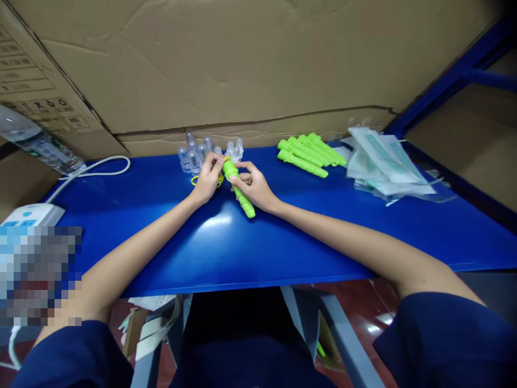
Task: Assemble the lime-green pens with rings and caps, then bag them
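Note:
My right hand (254,186) is closed round a bundle of bright green plastic tubes (241,195), held slanting over the blue table (283,242). My left hand (210,175) pinches the bundle's far end, with a yellow rubber band (196,180) lying beside its fingers. Right behind both hands stands a cluster of small clear vials (197,153).
A pile of loose green tubes (311,153) lies at the back right, and a stack of sealed clear pouches (383,161) is further right. A plastic water bottle (36,143), a white cable (100,167) and a white power strip (28,215) sit at the left. Cardboard boxes (242,64) wall the back.

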`<state>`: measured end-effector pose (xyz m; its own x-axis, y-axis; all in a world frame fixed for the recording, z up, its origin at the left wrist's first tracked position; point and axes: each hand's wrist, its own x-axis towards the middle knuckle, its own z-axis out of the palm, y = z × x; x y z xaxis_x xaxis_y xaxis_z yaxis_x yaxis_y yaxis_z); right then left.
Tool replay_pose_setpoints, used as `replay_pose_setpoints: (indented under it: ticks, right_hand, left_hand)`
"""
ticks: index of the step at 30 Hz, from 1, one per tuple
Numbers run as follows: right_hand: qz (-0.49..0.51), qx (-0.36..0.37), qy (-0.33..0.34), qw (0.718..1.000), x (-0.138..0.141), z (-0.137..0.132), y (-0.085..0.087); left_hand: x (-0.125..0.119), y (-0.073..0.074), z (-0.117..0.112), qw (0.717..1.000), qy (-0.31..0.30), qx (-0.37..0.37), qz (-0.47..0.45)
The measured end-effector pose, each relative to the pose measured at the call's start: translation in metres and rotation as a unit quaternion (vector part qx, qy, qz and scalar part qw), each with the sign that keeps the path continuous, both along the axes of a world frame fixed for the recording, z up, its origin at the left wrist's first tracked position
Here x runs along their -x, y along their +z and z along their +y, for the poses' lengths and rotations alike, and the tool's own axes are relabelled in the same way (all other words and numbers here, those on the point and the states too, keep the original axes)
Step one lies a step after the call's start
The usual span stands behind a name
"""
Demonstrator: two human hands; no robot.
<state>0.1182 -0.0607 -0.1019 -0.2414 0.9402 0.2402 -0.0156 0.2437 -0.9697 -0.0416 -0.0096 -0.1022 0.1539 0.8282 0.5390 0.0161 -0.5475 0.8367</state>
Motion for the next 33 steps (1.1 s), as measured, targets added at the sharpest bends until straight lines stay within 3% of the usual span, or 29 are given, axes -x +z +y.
replay_pose_setpoints:
  ticks: [6,18,27,33]
  right_hand:
    - [-0.014,-0.020,-0.003,1.000,-0.007,-0.007,-0.003]
    - [-0.044,-0.112,-0.001,0.993,-0.007,-0.005,-0.013]
    - [-0.063,-0.108,0.032,0.992,-0.010,-0.003,-0.010]
    - [-0.069,-0.113,0.024,0.991,-0.011,0.001,-0.010]
  left_hand:
    - [-0.006,-0.007,-0.007,0.999,0.025,-0.037,-0.003]
    - [0.002,-0.005,-0.016,0.996,0.036,-0.076,0.039]
    - [0.001,-0.001,-0.018,0.996,-0.017,-0.065,0.062]
    - [0.003,0.000,-0.018,0.996,0.001,-0.063,0.064]
